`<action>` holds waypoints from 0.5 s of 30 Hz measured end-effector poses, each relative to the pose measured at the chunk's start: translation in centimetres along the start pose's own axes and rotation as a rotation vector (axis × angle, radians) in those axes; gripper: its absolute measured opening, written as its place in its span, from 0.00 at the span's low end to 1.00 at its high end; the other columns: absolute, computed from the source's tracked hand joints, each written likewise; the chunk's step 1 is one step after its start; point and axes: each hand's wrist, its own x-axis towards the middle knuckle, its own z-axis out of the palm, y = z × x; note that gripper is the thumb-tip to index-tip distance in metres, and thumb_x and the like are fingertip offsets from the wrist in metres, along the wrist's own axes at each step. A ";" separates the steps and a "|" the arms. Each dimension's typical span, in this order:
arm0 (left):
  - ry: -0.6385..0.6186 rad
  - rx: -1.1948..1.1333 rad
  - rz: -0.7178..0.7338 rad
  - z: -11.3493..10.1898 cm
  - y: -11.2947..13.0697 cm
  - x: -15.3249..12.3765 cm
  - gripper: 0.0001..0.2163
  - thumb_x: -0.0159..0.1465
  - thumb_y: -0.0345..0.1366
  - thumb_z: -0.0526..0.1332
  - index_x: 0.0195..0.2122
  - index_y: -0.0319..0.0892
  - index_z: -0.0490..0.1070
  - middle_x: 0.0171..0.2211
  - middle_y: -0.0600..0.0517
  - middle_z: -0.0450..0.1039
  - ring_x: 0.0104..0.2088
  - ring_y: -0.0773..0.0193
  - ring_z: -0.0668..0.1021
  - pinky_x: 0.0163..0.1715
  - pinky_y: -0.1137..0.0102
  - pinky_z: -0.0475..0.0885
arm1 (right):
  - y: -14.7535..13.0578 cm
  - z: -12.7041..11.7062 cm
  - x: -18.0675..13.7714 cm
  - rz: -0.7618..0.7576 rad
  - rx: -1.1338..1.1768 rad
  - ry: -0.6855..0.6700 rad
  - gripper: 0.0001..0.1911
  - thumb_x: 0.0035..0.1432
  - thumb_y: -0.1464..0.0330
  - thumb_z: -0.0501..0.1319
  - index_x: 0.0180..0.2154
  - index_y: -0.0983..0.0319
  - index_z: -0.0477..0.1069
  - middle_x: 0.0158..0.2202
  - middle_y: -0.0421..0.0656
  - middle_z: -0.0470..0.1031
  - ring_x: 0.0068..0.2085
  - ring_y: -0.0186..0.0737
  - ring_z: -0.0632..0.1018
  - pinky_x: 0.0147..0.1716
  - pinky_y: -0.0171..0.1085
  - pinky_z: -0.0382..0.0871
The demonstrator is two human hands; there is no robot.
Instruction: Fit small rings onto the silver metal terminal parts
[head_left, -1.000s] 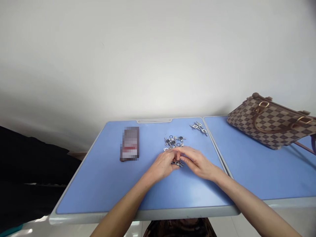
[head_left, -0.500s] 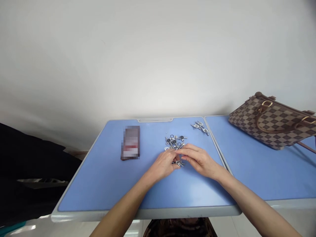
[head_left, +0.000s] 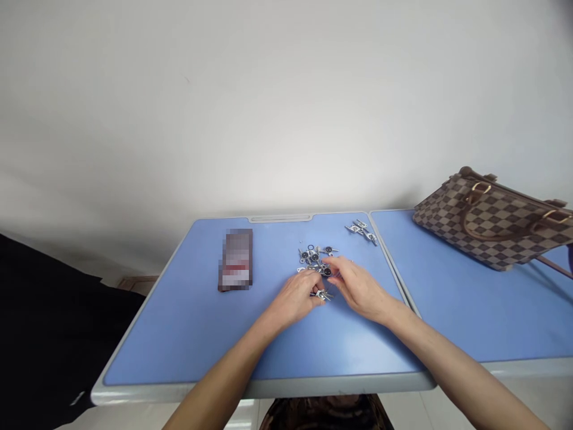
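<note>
Our left fingers (head_left: 308,294) curl just beside a small metal fitting (head_left: 323,295); our right fingers (head_left: 336,269) lie over a heap of metal fittings (head_left: 313,257) on the bench (head_left: 179,334). They hide any grip, so we cannot tell if they are clenched.

I have the left hand (head_left: 293,300) and right hand (head_left: 360,292) low over the scattered metal fittings (head_left: 316,260) — that pile blocks any straight pass up the blue table (head_left: 179,334). I see a lane left, toward the pixelated packet (head_left: 235,260), and another right, before the smaller cluster (head_left: 360,232). Beyond the seam — the checked handbag (head_left: 486,221) obstructs the far corner of the second table (head_left: 447,304).
</note>
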 end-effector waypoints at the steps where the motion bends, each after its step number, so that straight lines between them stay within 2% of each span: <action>1: -0.005 0.002 -0.003 -0.1 0.1 0.0 0.05 0.56 0.30 0.64 0.31 0.42 0.67 0.32 0.53 0.72 0.36 0.60 0.74 0.35 0.68 0.66 | 0.1 0.4 0.0 0.002 0.035 0.039 0.17 0.67 0.70 0.48 0.56 0.60 0.53 0.39 0.47 0.71 0.36 0.41 0.75 0.35 0.42 0.72; 4: -0.014 0.025 -0.008 -0.2 0.3 0.0 0.06 0.56 0.30 0.64 0.31 0.41 0.67 0.33 0.53 0.71 0.36 0.59 0.74 0.35 0.68 0.66 | 0.1 1.4 -0.2 0.017 0.135 0.183 0.19 0.66 0.68 0.53 0.56 0.59 0.51 0.35 0.42 0.72 0.34 0.39 0.76 0.34 0.39 0.73; 9: -0.011 0.039 -0.007 -0.3 0.3 0.1 0.05 0.56 0.31 0.64 0.31 0.41 0.67 0.33 0.52 0.71 0.35 0.59 0.74 0.35 0.68 0.66 | 0.0 2.0 -0.1 -0.005 0.129 0.339 0.06 0.63 0.66 0.58 0.41 0.58 0.63 0.31 0.41 0.73 0.31 0.38 0.75 0.32 0.37 0.71; 12: -0.003 0.020 -0.010 -0.1 0.1 0.0 0.05 0.56 0.31 0.63 0.32 0.42 0.67 0.33 0.52 0.71 0.35 0.59 0.74 0.35 0.68 0.66 | -0.4 1.7 0.0 -0.047 0.197 0.321 0.03 0.64 0.69 0.57 0.41 0.58 0.65 0.31 0.41 0.74 0.32 0.37 0.75 0.33 0.37 0.71; 15: 0.030 0.012 -0.003 0.0 0.1 0.0 0.04 0.56 0.31 0.63 0.32 0.42 0.67 0.33 0.53 0.71 0.36 0.59 0.74 0.35 0.68 0.65 | -1.0 1.1 0.0 -0.092 0.300 0.212 0.06 0.66 0.71 0.54 0.43 0.59 0.67 0.35 0.43 0.76 0.35 0.38 0.75 0.37 0.38 0.71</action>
